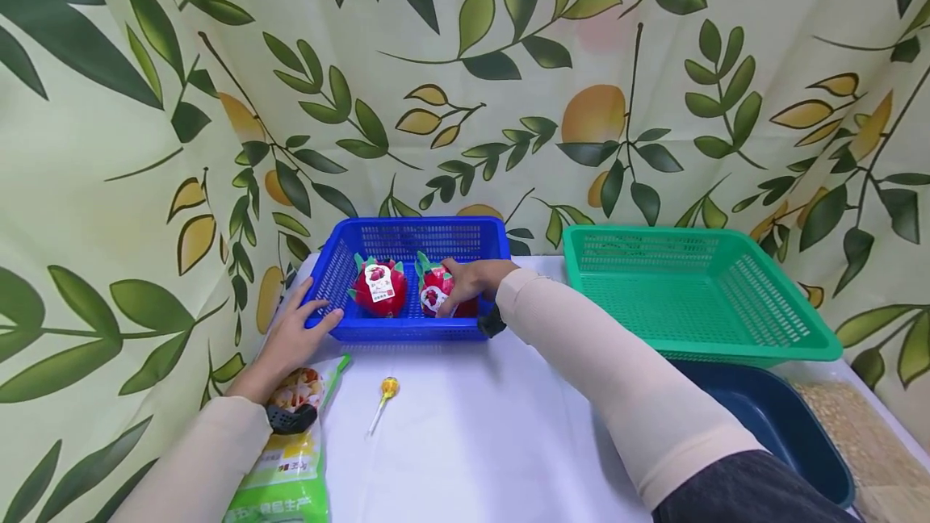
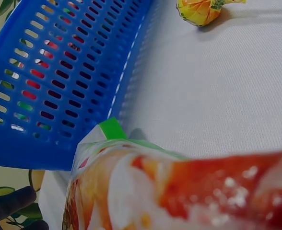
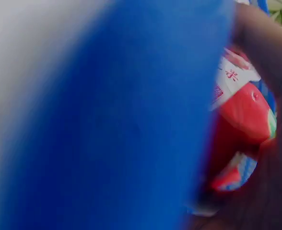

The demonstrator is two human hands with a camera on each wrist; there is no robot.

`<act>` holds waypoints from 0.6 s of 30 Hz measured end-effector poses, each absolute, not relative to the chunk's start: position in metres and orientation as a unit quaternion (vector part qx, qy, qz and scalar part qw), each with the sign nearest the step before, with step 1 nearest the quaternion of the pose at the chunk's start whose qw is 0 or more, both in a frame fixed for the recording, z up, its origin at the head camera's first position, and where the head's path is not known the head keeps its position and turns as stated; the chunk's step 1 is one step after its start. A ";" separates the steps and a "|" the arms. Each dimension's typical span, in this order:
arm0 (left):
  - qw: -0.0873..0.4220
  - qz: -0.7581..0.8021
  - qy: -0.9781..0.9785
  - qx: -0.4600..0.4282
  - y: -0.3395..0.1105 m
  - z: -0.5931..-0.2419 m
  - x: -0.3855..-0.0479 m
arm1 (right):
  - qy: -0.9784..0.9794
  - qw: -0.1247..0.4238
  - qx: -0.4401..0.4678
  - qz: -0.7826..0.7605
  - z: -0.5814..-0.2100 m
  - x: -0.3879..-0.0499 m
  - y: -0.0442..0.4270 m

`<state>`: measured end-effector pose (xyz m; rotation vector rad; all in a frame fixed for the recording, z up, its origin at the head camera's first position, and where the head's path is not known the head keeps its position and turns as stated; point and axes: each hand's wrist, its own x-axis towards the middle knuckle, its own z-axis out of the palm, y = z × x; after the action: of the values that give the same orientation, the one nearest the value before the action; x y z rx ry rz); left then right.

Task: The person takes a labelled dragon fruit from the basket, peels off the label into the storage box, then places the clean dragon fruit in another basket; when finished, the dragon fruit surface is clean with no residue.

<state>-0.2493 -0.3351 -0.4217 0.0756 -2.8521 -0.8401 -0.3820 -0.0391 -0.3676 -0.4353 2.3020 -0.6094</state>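
Two red dragon fruits with green tips and white labels sit inside a blue basket (image 1: 421,332). My right hand (image 1: 471,285) reaches in over the front rim and grips the right-hand dragon fruit (image 1: 432,281). In the right wrist view, fingers curl around that red fruit (image 3: 249,110), while a blurred blue basket wall covers much of the picture. The other dragon fruit (image 1: 388,297) stands to its left. My left hand (image 1: 294,333) lies at the basket's front left corner, fingers spread, apparently touching the rim. Beneath the left wrist lies a green food bag (image 1: 291,466).
A yellow-wrapped lollipop (image 1: 389,388) lies on the white table in front of the basket. To the right stand a green basket (image 1: 697,289) and a dark blue tub (image 1: 756,402). A clear bag of pale bits (image 1: 860,434) lies at the far right. A leaf-patterned cloth hangs behind.
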 end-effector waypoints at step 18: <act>0.078 -0.295 -0.952 0.034 -0.333 -0.421 -0.250 | 0.908 0.271 -0.169 -0.272 -0.382 -0.388 -0.038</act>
<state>-0.2502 -0.3328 -0.4211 0.1013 -2.8501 -0.8844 -0.3876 -0.0385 -0.3822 -0.4555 2.4444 -0.7330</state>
